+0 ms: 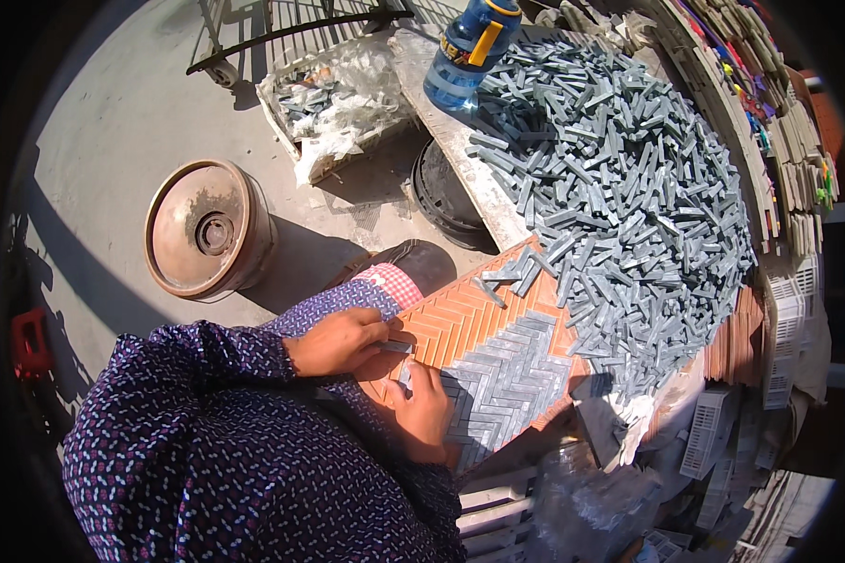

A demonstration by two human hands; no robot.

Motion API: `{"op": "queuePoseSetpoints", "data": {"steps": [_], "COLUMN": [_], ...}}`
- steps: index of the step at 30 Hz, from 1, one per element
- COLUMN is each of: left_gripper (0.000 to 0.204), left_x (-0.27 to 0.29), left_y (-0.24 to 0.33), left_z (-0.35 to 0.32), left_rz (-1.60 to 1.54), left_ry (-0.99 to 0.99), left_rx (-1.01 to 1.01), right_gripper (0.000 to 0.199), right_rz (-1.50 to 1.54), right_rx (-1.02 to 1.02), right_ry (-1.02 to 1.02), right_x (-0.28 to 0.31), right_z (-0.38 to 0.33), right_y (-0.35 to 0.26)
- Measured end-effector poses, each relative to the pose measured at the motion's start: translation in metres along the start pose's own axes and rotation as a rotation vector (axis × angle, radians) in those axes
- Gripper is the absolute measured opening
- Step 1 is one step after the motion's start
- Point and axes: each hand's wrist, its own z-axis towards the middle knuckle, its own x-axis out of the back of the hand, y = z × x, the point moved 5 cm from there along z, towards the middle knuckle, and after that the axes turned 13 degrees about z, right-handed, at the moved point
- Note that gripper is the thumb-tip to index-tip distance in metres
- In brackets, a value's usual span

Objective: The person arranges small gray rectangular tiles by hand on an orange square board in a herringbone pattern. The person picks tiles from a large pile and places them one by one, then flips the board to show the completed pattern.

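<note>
In the head view, here's the left hand [343, 340], fingers drawn together at a short grey strip [396, 346] by the near left corner of an orange herringbone tray [446, 319]; whether they're clamped on it, I can't tell. The right hand [424, 415] bends over the tray's near edge, thumb and forefinger close, and its grip I can't make out either.

Grey strips [507, 375] fill the tray's right side, bare orange grooves run along its left, and look, a huge pile of strips [629, 197] crowds the far edge, loose ones straying across that far left corner! A blue bottle [471, 56] stands on the worktop's far left corner; a black bucket [446, 197] sits below the left edge.

The worktop [479, 178] shows a pale, worn border. Beyond, on sunlit concrete floor [84, 188]: a rusty drum [174, 230], a crate [279, 122] heaped with plastic film, a wheeled trolley [300, 42]. Stacked boards [803, 188] and white perforated baskets [709, 432] hem the right.
</note>
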Motion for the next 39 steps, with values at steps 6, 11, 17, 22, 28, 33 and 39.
{"op": "queuePoseSetpoints", "data": {"steps": [6,11,17,22,28,33,39], "left_gripper": [0.017,0.016,0.023,0.025,0.020,0.016,0.024], "left_x": [-0.009,-0.011,-0.004,-0.002,0.007,-0.013,-0.036], "left_y": [0.002,0.001,0.003,0.010,-0.001,-0.011,-0.005], "left_z": [0.006,0.009,0.015,0.027,0.103,0.165,0.176], "left_rz": [0.018,0.011,0.076,0.186,0.122,0.033,0.156], "left_ry": [0.024,-0.007,-0.124,-0.088,0.086,0.203,0.162], "left_rx": [0.019,0.043,0.007,-0.106,-0.062,-0.017,-0.101], "right_gripper": [0.037,0.029,0.023,0.025,0.022,0.012,0.012], "right_rz": [0.042,0.052,0.093,-0.055,-0.221,-0.004,0.236], "right_rx": [-0.046,-0.050,0.026,0.157,0.151,0.038,-0.153], "right_ry": [0.059,0.116,0.132,0.320,0.216,0.203,-0.008], "right_x": [-0.001,-0.005,0.022,0.059,0.067,0.058,0.027], "right_z": [-0.005,0.003,0.021,0.080,0.124,0.096,0.049], "right_y": [0.003,0.005,-0.004,0.022,0.043,0.027,0.019]}}
